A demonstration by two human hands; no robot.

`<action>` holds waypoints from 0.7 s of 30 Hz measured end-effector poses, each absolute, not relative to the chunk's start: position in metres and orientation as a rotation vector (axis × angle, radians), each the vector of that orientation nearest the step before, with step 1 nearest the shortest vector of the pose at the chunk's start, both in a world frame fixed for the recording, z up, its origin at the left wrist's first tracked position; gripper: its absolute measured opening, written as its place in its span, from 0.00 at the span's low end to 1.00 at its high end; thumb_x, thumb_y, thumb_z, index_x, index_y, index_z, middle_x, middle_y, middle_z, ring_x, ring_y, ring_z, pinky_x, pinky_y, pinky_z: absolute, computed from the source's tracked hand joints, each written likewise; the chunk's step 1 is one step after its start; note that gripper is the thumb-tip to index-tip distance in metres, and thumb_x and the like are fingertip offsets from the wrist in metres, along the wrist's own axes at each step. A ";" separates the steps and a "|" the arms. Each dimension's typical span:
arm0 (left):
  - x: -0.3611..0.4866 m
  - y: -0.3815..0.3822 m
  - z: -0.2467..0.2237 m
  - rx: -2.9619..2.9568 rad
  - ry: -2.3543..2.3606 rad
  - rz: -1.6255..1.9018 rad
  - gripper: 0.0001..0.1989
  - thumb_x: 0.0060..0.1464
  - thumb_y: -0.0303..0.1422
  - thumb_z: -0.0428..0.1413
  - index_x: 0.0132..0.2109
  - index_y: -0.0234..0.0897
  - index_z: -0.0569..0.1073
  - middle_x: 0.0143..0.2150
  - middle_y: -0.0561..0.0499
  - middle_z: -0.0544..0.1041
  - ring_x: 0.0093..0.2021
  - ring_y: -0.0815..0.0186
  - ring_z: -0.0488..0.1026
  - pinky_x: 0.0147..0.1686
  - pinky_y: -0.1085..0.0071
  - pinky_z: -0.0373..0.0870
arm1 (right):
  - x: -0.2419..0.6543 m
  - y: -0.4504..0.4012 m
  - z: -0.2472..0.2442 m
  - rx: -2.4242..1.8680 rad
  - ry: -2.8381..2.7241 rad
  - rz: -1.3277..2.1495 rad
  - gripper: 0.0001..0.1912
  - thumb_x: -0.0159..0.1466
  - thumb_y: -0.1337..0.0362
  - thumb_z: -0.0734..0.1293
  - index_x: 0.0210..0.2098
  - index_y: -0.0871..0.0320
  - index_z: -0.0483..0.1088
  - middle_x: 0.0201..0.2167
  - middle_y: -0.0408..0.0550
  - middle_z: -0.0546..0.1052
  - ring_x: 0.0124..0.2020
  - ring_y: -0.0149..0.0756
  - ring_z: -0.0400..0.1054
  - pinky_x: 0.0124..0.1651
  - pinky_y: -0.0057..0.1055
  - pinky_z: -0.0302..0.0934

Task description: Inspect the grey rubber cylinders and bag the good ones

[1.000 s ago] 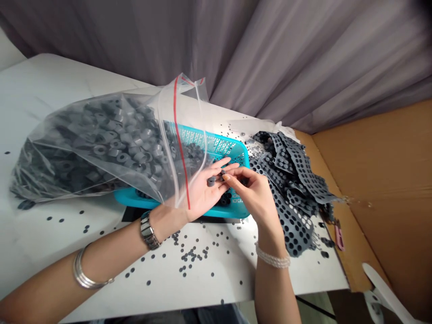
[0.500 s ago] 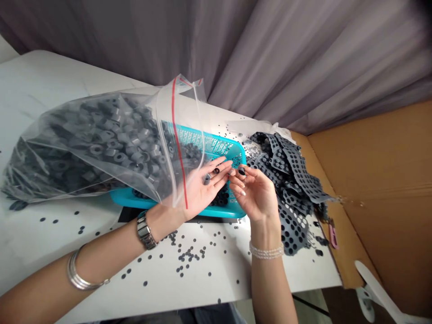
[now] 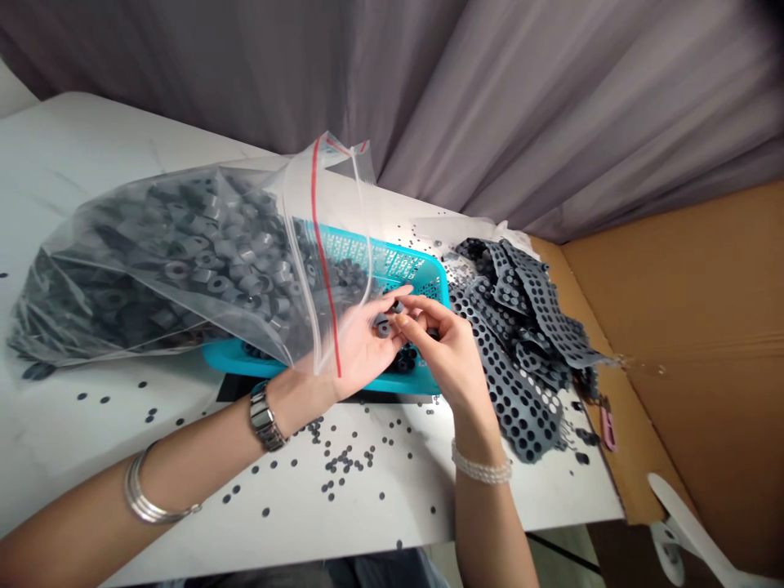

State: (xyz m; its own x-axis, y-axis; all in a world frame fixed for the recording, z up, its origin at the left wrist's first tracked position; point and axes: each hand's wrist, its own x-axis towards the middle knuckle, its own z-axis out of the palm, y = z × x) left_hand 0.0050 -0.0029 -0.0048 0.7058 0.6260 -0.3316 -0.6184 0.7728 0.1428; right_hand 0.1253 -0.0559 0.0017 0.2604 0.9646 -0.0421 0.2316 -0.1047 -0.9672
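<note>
My left hand [image 3: 366,339] is palm up and open under the mouth of a clear zip bag [image 3: 214,192], its fingers partly hidden. A small grey rubber bushing [image 3: 383,327] with a hole rests on its fingers. My right hand [image 3: 446,343] reaches over those fingers, its thumb and forefinger pinching a dark rubber bushing [image 3: 397,307]. Many similar grey bushings [image 3: 245,273] fill the bag, which lies partly over a turquoise basket [image 3: 436,282]. More black pieces [image 3: 405,359] sit inside the basket, below my hands.
Perforated dark rubber sheets [image 3: 530,408] are heaped right of the basket. Small black discs [image 3: 346,463] lie scattered over the white table [image 3: 306,527]. A cardboard wall [image 3: 679,327] stands at the right, with a pink-handled tool [image 3: 608,429] beside it. A grey curtain [image 3: 416,90] hangs behind.
My right hand has moved left and turned over, so its fingers now reach above my left fingers with a bushing pinched. My left hand stays in nearly the same place.
</note>
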 end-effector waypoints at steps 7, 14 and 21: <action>0.004 -0.003 -0.002 0.012 0.397 0.664 0.17 0.59 0.25 0.50 0.54 0.23 0.70 0.30 0.48 0.74 0.33 0.69 0.74 0.44 0.73 0.73 | 0.133 -0.057 0.003 -1.358 -0.902 1.205 0.10 0.60 0.61 0.69 0.40 0.59 0.75 0.17 0.34 0.54 0.18 0.22 0.40 0.20 0.26 0.37; -0.002 -0.005 0.000 0.024 0.324 0.676 0.23 0.62 0.30 0.45 0.61 0.22 0.63 0.47 0.39 0.79 0.52 0.62 0.74 0.56 0.68 0.67 | 0.138 -0.057 0.014 -1.018 -0.575 1.492 0.04 0.58 0.64 0.66 0.31 0.58 0.72 0.19 0.38 0.60 0.18 0.22 0.46 0.18 0.22 0.37; -0.003 -0.006 0.003 0.057 0.341 0.668 0.25 0.62 0.33 0.45 0.62 0.23 0.62 0.59 0.37 0.72 0.61 0.60 0.66 0.61 0.67 0.62 | 0.139 -0.056 0.015 -1.059 -0.548 1.409 0.18 0.62 0.53 0.60 0.24 0.58 0.70 0.24 0.45 0.68 0.19 0.26 0.54 0.16 0.24 0.38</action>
State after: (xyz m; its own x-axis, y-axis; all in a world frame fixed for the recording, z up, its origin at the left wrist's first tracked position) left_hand -0.0030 -0.0058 0.0035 0.7315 0.6164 -0.2914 -0.5979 0.7854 0.1603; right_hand 0.1386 -0.0558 0.0151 0.1471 0.9513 -0.2710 -0.5177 -0.1594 -0.8406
